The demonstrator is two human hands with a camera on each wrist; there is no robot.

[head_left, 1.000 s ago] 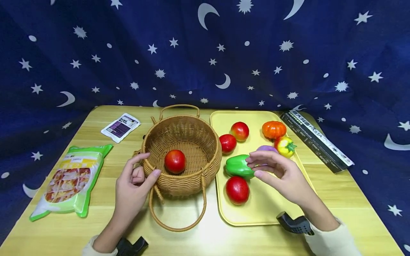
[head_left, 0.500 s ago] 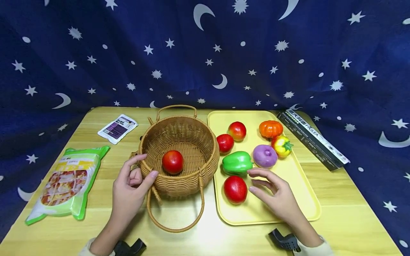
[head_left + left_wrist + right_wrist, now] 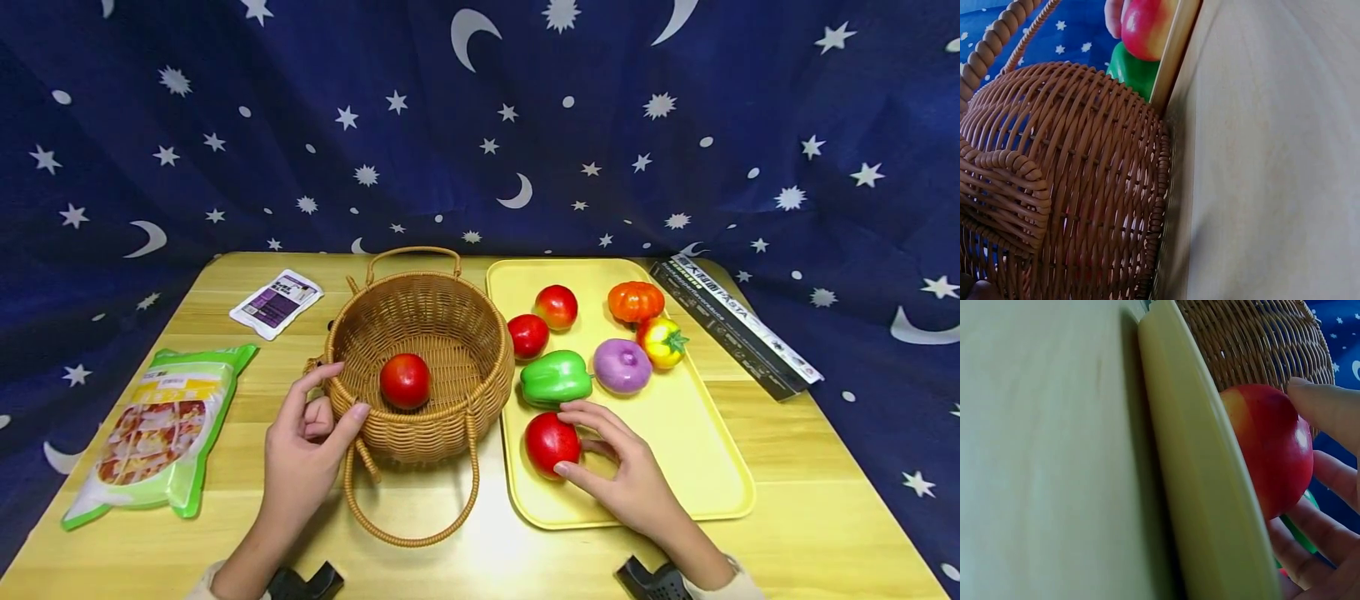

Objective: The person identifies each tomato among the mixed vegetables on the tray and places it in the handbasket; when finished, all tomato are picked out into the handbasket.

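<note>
My left hand [image 3: 307, 437] is at the near left of the wicker basket [image 3: 438, 442], its thumb and forefinger gripping the rim. Inside the basket lies one red round fruit [image 3: 405, 381]. On the yellow tray [image 3: 697, 467], my right hand [image 3: 622, 462] holds another red fruit [image 3: 552, 443] between thumb and fingers. A yellow patch shows on this fruit [image 3: 1272, 450] in the right wrist view, beside the tray's rim. Just behind it sits a green bell pepper [image 3: 557, 379]. The wicker side [image 3: 1085, 169] fills much of the left wrist view.
Also on the tray are a purple onion [image 3: 622, 367], an orange pumpkin [image 3: 636, 302], a yellow-red vegetable [image 3: 662, 342] and two red fruits, one at the back [image 3: 557, 307]. A black pasta box [image 3: 735, 325] leans on its right edge. Two packages [image 3: 161, 433] lie left; a basket handle [image 3: 420, 540] hangs forward.
My right hand has come down and left from above the tray, and its fingers have closed around the near red fruit. The left hand keeps its place on the basket rim.
</note>
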